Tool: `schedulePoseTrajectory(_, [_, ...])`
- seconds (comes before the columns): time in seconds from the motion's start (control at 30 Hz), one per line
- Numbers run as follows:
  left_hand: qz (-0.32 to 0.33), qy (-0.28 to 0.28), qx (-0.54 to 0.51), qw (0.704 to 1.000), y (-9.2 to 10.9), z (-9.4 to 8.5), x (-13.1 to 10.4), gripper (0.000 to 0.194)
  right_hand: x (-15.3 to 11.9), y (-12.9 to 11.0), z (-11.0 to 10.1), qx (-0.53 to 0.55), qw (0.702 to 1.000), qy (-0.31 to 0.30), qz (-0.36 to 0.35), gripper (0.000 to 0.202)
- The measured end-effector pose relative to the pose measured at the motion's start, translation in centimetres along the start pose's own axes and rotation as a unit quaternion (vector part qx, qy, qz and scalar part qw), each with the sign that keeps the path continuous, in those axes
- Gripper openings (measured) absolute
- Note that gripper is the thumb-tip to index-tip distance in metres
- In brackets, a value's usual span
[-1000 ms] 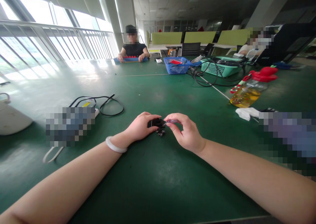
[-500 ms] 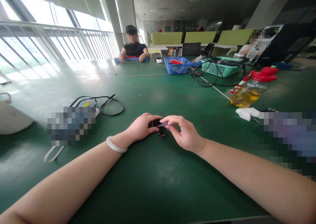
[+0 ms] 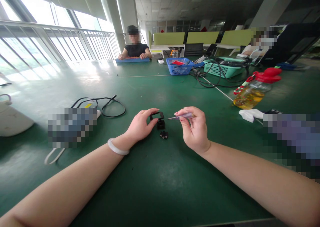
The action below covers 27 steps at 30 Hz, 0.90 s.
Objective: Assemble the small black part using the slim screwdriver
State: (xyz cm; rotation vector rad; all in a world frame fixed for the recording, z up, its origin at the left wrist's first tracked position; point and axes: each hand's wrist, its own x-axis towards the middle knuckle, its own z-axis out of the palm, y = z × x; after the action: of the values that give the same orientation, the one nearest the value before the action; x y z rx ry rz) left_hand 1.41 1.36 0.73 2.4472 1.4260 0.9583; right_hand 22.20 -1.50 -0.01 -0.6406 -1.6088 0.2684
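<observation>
My left hand (image 3: 140,124) is closed on the left side of a small black frame-like part (image 3: 161,115), thumb below and fingers above. A black block (image 3: 161,124) sits directly under the frame; I cannot tell whether the two are joined. Between the thumb and fingers of my right hand (image 3: 196,128) is a screwdriver (image 3: 185,116) with a clear purplish handle. Its thin metal tip points left and stops just short of the black frame. Small black pieces with shiny metal bits (image 3: 164,135) lie on the green tabletop (image 3: 160,177) below the block.
A black cable (image 3: 113,110) lies left, beside a blurred-out item. At right stand a red-lidded bottle (image 3: 252,93) and white tissue (image 3: 250,115). Farther back are a blue basket (image 3: 179,69), a green basket (image 3: 222,72) with tangled cables, and a seated person (image 3: 136,50) with a blue tray.
My right hand has drawn back to the right with the screwdriver, so its tip is now apart from the black part. The black frame, formerly mostly covered by my fingers, shows more clearly.
</observation>
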Motion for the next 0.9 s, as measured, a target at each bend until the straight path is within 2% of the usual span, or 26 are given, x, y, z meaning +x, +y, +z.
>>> schedulePoseTrajectory(0.07, [-0.027, 0.002, 0.034, 0.999, -0.3, 0.2, 0.1, 0.035, 0.2, 0.1, 0.0, -0.011, 1.0, 0.003, 0.013, 0.038])
schedulePoseTrajectory(0.17, [-0.053, -0.026, 0.081, 0.995, -0.9, 0.5, 0.1, 0.034, 0.4, 0.2, 0.0, -0.028, 0.999, -0.012, 0.033, 0.038])
schedulePoseTrajectory(0.23, [-0.061, -0.043, 0.107, 0.991, -1.0, 0.5, 0.1, 0.032, 0.4, 0.2, 0.0, -0.04, 0.998, -0.027, 0.044, 0.038])
schedulePoseTrajectory(0.3, [-0.05, -0.027, 0.121, 0.991, -0.7, 0.2, 0.0, 0.031, 0.4, 0.3, 0.0, -0.049, 0.997, -0.039, 0.052, 0.037])
schedulePoseTrajectory(0.37, [0.002, 0.005, 0.107, 0.994, 0.0, -0.2, -0.2, 0.031, 0.4, 0.4, 0.0, -0.056, 0.996, -0.045, 0.06, 0.036])
schedulePoseTrajectory(0.4, [0.051, 0.003, 0.081, 0.995, 0.4, -0.5, -0.2, 0.031, 0.5, 0.5, 0.0, -0.057, 0.995, -0.047, 0.064, 0.036])
schedulePoseTrajectory(0.5, [0.201, -0.064, 0.014, 0.977, 1.6, -1.2, -0.5, 0.026, 0.5, 0.5, 0.0, -0.058, 0.995, -0.045, 0.071, 0.036])
schedulePoseTrajectory(0.6, [0.266, -0.141, 0.016, 0.954, 2.1, -1.4, -0.6, 0.026, 0.5, 0.5, 0.0, -0.058, 0.994, -0.046, 0.075, 0.037])
schedulePoseTrajectory(0.67, [0.28, -0.163, 0.027, 0.946, 2.0, -1.2, -0.6, 0.023, 0.4, 0.5, 0.0, -0.057, 0.994, -0.048, 0.076, 0.037])
schedulePoseTrajectory(0.77, [0.272, -0.141, 0.03, 0.951, 1.6, -0.8, -0.6, 0.022, 0.4, 0.4, 0.1, -0.053, 0.995, -0.049, 0.074, 0.036])
schedulePoseTrajectory(0.83, [0.241, -0.094, 0.023, 0.966, 1.4, -0.6, -0.5, 0.024, 0.4, 0.4, 0.1, -0.052, 0.995, -0.049, 0.073, 0.036])
schedulePoseTrajectory(0.9, [0.179, -0.032, 0.02, 0.983, 1.3, -0.4, -0.5, 0.025, 0.4, 0.4, 0.1, -0.05, 0.995, -0.051, 0.074, 0.036])
